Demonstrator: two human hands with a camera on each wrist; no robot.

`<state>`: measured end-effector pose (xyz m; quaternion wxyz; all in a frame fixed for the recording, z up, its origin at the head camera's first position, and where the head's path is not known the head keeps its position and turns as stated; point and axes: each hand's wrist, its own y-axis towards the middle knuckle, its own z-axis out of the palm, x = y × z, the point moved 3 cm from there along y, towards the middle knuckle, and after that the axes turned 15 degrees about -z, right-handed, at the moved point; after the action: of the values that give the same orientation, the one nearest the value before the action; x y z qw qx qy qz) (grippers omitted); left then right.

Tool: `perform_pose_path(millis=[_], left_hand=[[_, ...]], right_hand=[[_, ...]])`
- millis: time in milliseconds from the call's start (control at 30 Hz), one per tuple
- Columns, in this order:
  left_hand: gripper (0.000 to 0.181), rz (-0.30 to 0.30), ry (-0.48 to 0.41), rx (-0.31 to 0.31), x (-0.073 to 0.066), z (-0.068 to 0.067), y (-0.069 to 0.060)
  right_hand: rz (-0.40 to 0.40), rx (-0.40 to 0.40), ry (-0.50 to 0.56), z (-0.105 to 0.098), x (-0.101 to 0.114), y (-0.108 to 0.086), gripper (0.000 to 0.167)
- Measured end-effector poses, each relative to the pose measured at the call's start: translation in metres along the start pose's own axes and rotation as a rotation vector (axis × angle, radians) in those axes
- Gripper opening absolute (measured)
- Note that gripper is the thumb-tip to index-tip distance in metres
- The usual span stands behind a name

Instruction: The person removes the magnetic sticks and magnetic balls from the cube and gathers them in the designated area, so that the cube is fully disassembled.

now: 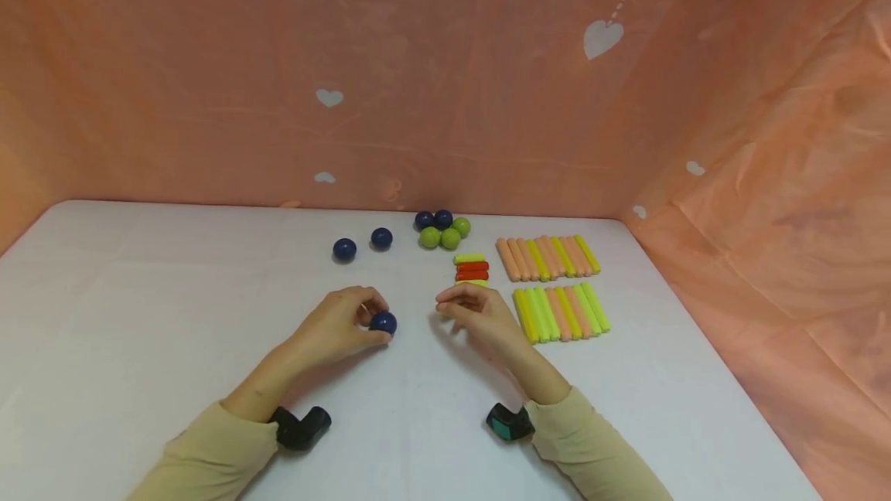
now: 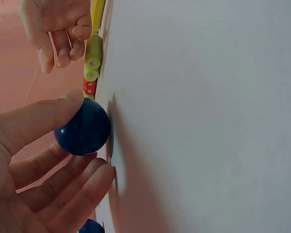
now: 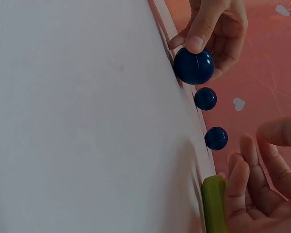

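Note:
A glossy dark blue ball (image 1: 384,322) is pinched between the thumb and fingers of my left hand (image 1: 343,325), low over the white table. The left wrist view shows the thumb on one side of this ball (image 2: 82,127) and the fingertips around its other side. To the right, my right hand (image 1: 483,315) hovers above the table with loosely bent fingers and nothing in them. Just behind it lies a short stack of yellow and red sticks (image 1: 472,267), partly hidden by the hand. In the right wrist view its fingers (image 3: 262,194) are apart from the ball.
Two more blue balls, a left one (image 1: 344,250) and a right one (image 1: 381,238), sit farther back. A cluster of blue and green balls (image 1: 429,237) stands near the back edge. Two rows of coloured sticks, a far row (image 1: 547,257) and a near row (image 1: 561,311), lie at right.

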<state>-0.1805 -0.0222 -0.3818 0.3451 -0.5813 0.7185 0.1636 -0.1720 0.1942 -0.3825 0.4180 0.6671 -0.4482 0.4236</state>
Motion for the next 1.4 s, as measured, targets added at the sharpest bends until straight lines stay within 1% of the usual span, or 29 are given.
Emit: perform_pose_path(millis=[133,233,367,467,500,633,700,833,1000,1100,1167,1233,1333,1400], left_hand=[[0.042,0.002,0.012,0.012,0.003,-0.004,-0.003],[0.049,-0.001,0.017,0.003,0.010,-0.012,-0.007],[0.049,-0.003,0.009,-0.033,0.024,-0.023,-0.014],[0.049,-0.004,-0.001,-0.049,0.036,-0.030,-0.019],[0.049,-0.013,-0.005,-0.053,0.040,-0.032,-0.022],[0.050,-0.030,-0.007,-0.079,0.054,-0.044,-0.031],[0.049,-0.040,-0.006,-0.097,0.060,-0.049,-0.035],[0.049,-0.060,-0.004,-0.131,0.071,-0.057,-0.042],[0.049,-0.066,0.005,-0.140,0.080,-0.060,-0.047],[0.049,-0.067,0.000,-0.144,0.084,-0.062,-0.048],[0.049,-0.075,-0.003,-0.152,0.086,-0.064,-0.050],[0.049,-0.085,-0.005,-0.161,0.089,-0.066,-0.051],[0.048,-0.099,-0.003,-0.158,0.092,-0.067,-0.053],[0.047,-0.104,-0.004,-0.154,0.094,-0.068,-0.055]], right_hand=[[-0.005,0.013,0.000,0.004,0.001,0.002,0.021],[-0.013,0.039,0.004,0.009,0.002,0.005,0.023],[-0.007,0.077,0.015,0.015,0.004,0.007,0.025],[0.015,0.130,0.028,0.021,0.006,0.010,0.029],[0.023,0.153,0.026,0.023,0.006,0.010,0.030],[0.044,0.241,-0.012,0.033,0.007,0.013,0.034],[0.046,0.271,-0.041,0.037,0.006,0.014,0.035],[0.032,0.300,-0.088,0.044,0.004,0.016,0.036],[0.011,0.309,-0.120,0.049,0.005,0.018,0.035],[0.046,0.291,-0.116,0.050,0.003,0.023,0.034],[0.074,0.253,-0.110,0.049,0.003,0.029,0.034],[0.094,0.190,-0.107,0.046,0.004,0.037,0.034],[0.103,0.083,-0.118,0.040,0.005,0.051,0.033],[0.107,0.033,-0.133,0.037,0.005,0.059,0.034]])
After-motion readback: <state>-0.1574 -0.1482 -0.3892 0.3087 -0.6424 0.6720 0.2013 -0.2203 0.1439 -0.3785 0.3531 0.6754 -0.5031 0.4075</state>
